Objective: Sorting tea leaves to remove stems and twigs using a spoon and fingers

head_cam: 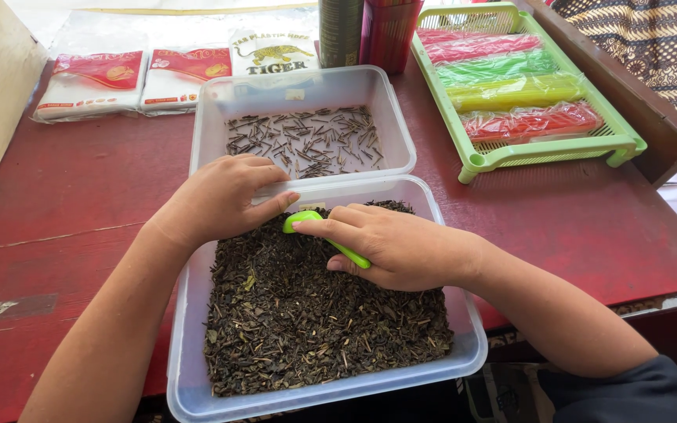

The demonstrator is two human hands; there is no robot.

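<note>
Green plastic shows between the fingers of the right hand (389,244), which is curled shut around a small bright green plastic scoop (324,235). The scoop lies low over the dark loose tea leaves (315,313), its long axis running from near right to far left, with the rounded end pointing far left toward the other hand. The left hand (217,196) is loosely closed, knuckles up, its thumb stretched right until the tip is just beside, perhaps touching, the scoop's rounded end; whether it grips anything underneath I cannot tell. Both hands sit over the far part of the near clear plastic rectangular tub (190,392) that holds the leaves. Touching its far rim is a second clear plastic tub (213,102) with a thin scatter of dry brown stem pieces (307,141). Both tubs rest on the worn red wooden worktop (64,204). Far right stands a light green slotted plastic tray (550,153) with bundles in pink, green, yellow and red. Far left lie white and red sealed packets (92,82).
</note>
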